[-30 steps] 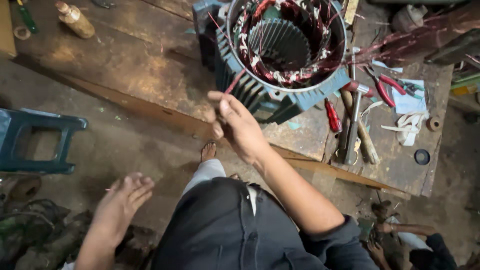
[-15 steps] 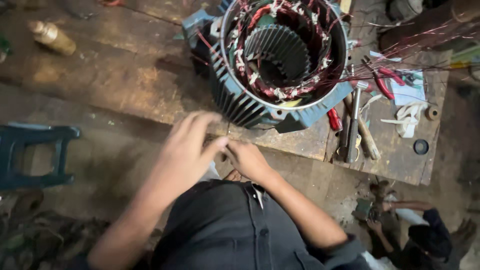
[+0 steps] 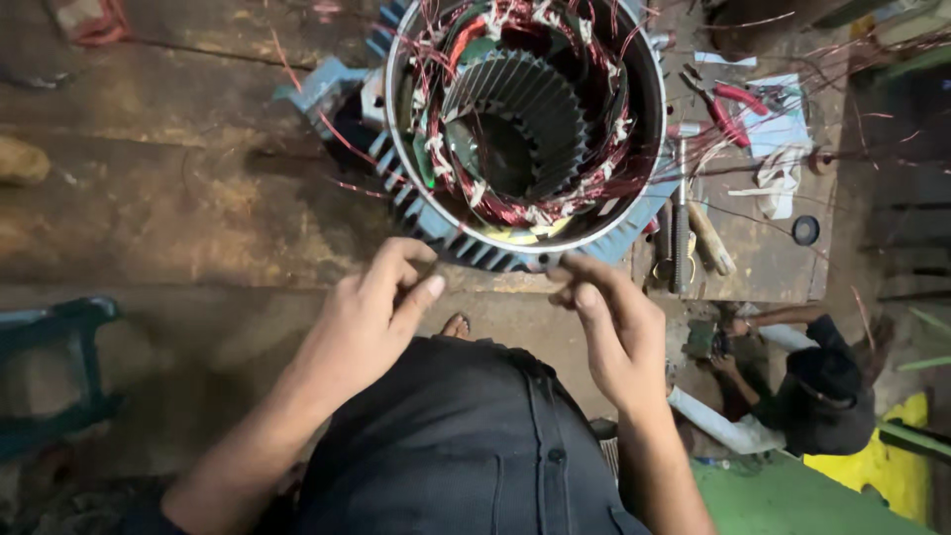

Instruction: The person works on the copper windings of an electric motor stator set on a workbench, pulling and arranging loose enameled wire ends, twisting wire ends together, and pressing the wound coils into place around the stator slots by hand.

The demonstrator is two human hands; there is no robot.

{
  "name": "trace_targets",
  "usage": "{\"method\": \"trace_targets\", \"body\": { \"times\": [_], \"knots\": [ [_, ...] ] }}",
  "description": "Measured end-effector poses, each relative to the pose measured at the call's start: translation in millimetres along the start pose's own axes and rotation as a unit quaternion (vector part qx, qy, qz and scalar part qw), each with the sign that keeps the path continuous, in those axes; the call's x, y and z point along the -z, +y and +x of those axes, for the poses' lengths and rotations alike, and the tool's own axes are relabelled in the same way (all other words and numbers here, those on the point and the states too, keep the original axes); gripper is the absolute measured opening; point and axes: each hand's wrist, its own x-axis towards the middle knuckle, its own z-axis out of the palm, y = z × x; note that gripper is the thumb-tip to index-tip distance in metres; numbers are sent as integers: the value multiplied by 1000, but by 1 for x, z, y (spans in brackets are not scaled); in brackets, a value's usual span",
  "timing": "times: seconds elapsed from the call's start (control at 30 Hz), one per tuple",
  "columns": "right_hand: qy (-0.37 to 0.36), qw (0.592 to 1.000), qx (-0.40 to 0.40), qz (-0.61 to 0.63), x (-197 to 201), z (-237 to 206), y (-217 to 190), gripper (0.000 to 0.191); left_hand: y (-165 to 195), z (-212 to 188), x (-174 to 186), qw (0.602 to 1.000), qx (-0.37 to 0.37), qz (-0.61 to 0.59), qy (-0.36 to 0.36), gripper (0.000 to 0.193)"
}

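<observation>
Both hands, left hand (image 3: pixel 371 307) and right hand (image 3: pixel 609 322), pinch their fingertips just below the motor stator's (image 3: pixel 525 119) rim, bare workbench (image 3: pixel 178 218) leftward.

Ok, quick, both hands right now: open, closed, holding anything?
Left hand: fingers curled, thumb near forefinger; whether it pinches anything cannot be told.
Right hand: fingers bent in a pinch near the stator rim; any wire in it cannot be told.

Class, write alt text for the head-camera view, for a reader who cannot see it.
Seen from above, a person's left hand and right hand are raised, fingers pinched, just below the rim of an open electric motor stator with copper windings, which stands on a worn wooden workbench. Red-handled pliers and a hammer lie to its right; another person crouches lower right.
</observation>
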Motion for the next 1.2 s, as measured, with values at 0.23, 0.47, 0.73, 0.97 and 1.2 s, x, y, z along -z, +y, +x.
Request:
{"method": "trace_targets", "body": {
  "times": [0.23, 0.47, 0.73, 0.97, 1.2],
  "knots": [
    [43, 986, -156, -26, -18, 61, -31, 34, 13, 26, 18, 994, -32, 91, -47, 19],
    [140, 989, -53, 20, 16, 62, -28, 13, 28, 36, 24, 951, -238, 185, 70, 15],
    [82, 952, 33, -294, 3, 53, -16, 19, 47, 103, -23, 888, -329, 318, 36, 19],
    [32, 963, -26, -267, 9, 86, -23, 17, 37, 114, -36, 938, -270, 209, 55, 12],
    [-11, 994, -89, -56, 29, 113, -23, 19, 38, 112, -37, 949, -255, 177, 57, 12]
  ]
}}
